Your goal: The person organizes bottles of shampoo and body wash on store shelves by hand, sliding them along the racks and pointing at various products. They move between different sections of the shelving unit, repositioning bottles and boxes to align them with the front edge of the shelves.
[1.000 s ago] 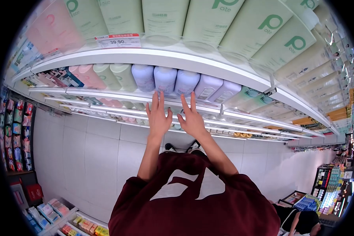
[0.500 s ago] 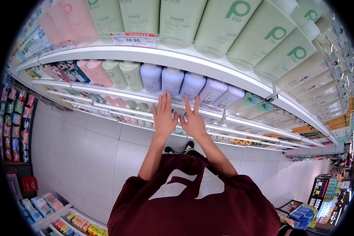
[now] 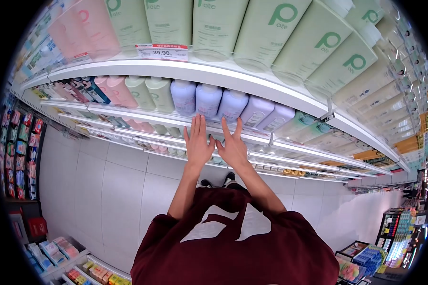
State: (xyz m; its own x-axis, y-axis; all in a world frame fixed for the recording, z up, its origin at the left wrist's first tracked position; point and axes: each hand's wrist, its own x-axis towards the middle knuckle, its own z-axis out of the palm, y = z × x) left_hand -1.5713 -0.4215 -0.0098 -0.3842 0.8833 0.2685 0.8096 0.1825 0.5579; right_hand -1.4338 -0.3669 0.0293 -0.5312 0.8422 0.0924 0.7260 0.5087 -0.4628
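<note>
Three blue-violet bottles [image 3: 208, 99] stand side by side on the shelf in front of me. My left hand [image 3: 199, 142] is held out below the middle one, its fingers extended and its fingertips at the bottle's base. Beside it, my right hand [image 3: 233, 146] has its fingers spread, with the fingertips near the base of the right-hand blue-violet bottle [image 3: 233, 104]. The thumbs nearly meet. Neither hand holds anything. Whether the fingertips touch the bottles or the shelf edge, I cannot tell. Light purple bottles [image 3: 257, 111] stand to the right, green bottles [image 3: 160, 93] to the left.
Large pale green bottles [image 3: 218, 28] line the shelf above, behind a price tag [image 3: 162, 52]. More shelves run below. A rack of packets [image 3: 20, 152] stands at the far left, and low display bins [image 3: 88, 270] are behind at the lower left. Grey floor tiles [image 3: 121, 190] show below.
The view has shifted slightly. Both hands keep nearly the same pose at the bottles' bases.
</note>
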